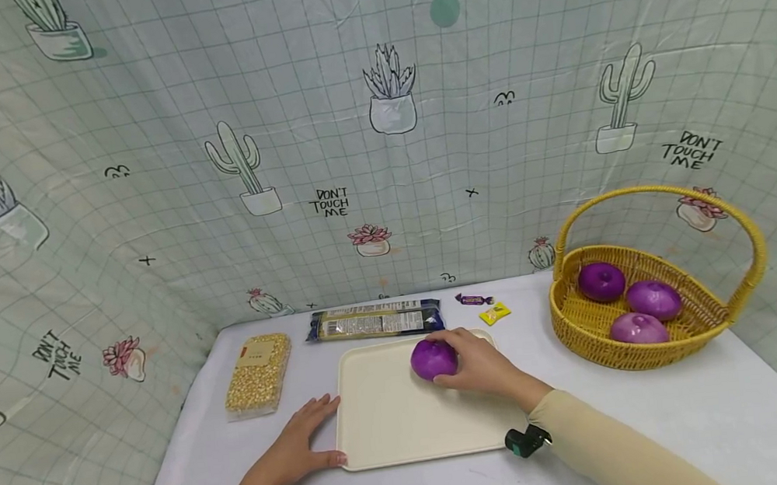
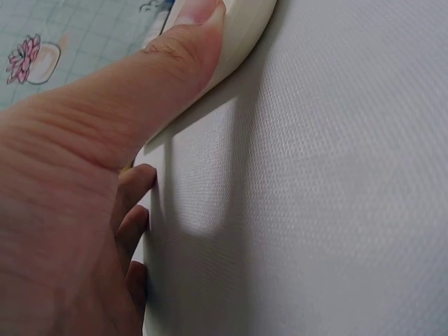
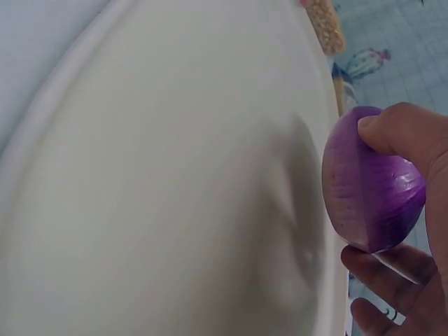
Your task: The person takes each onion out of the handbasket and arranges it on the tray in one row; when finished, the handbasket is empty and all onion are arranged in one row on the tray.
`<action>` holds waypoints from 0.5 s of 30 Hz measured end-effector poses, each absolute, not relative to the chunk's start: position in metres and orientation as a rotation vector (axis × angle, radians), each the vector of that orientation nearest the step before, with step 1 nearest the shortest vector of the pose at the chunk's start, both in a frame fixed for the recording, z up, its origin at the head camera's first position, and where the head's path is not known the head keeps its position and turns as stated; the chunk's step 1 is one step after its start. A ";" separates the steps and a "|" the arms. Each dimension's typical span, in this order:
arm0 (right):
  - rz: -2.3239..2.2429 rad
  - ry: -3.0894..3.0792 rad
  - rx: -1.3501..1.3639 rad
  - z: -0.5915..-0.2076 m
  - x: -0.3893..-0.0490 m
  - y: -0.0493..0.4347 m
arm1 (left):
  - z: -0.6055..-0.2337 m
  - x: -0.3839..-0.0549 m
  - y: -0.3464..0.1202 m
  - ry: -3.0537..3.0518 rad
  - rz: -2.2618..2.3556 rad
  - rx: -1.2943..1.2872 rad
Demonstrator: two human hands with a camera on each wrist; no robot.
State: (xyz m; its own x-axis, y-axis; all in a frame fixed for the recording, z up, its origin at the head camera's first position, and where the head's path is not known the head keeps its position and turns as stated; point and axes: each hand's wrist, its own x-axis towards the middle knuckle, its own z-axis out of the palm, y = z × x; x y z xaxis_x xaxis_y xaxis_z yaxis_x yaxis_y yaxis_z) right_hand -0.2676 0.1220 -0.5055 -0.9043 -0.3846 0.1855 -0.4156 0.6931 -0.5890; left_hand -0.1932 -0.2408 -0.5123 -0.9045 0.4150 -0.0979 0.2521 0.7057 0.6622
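My right hand (image 1: 481, 366) grips a purple onion (image 1: 433, 359) between thumb and fingers over the right back part of a cream tray (image 1: 385, 422). In the right wrist view the onion (image 3: 364, 182) hangs above the tray surface (image 3: 154, 175), its shadow falling on it. At the tray's left side, my left hand (image 1: 296, 450) is spread, its thumb at the near corner and its fingertips at the edge. The left wrist view has the left thumb (image 2: 168, 63) resting on the tray's rim (image 2: 245, 28), with the other fingers partly hidden behind the hand.
A yellow wicker basket (image 1: 624, 356) with a tall handle holds three purple onions at the right. Behind the tray lie a long dark-blue-ended packet (image 1: 378, 321), a purple-wrapped candy (image 1: 474, 299) and a yellow sachet (image 1: 494, 313). A pack of corn kernels (image 1: 257, 376) lies at the left.
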 end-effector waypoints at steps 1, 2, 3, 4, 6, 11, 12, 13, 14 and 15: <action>1.018 -2.839 0.688 -0.506 -0.268 0.119 | -0.512 -0.193 -0.241 2.675 0.986 0.531; 1.026 -2.832 0.701 -0.506 -0.268 0.117 | -0.512 -0.193 -0.241 2.675 0.987 0.529; 1.032 -2.827 0.710 -0.506 -0.269 0.114 | -0.512 -0.193 -0.241 2.675 0.987 0.531; 1.043 -2.828 0.716 -0.507 -0.269 0.112 | -0.511 -0.193 -0.240 2.674 0.989 0.533; 1.050 -2.829 0.730 -0.508 -0.271 0.106 | -0.511 -0.193 -0.241 2.674 0.989 0.535; 1.051 -2.831 0.753 -0.509 -0.275 0.092 | -0.510 -0.192 -0.240 2.676 0.988 0.516; 1.052 -2.832 0.760 -0.510 -0.275 0.090 | -0.510 -0.192 -0.240 2.676 0.987 0.512; 1.052 -2.831 0.767 -0.510 -0.276 0.087 | -0.510 -0.192 -0.240 2.676 0.987 0.505; 1.049 -2.835 0.775 -0.510 -0.277 0.085 | -0.510 -0.192 -0.239 2.675 0.986 0.502; 1.050 -2.837 0.783 -0.511 -0.278 0.082 | -0.510 -0.192 -0.239 2.675 0.985 0.500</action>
State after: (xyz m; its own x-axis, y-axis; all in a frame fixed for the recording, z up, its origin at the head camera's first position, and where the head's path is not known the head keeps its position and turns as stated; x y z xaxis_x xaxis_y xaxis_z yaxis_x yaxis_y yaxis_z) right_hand -0.2782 0.0821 -0.5106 -0.8743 -0.4494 0.1836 -0.4607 0.6487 -0.6058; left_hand -0.1918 -0.2390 -0.5096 -0.9107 0.3979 -0.1108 0.2309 0.7129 0.6622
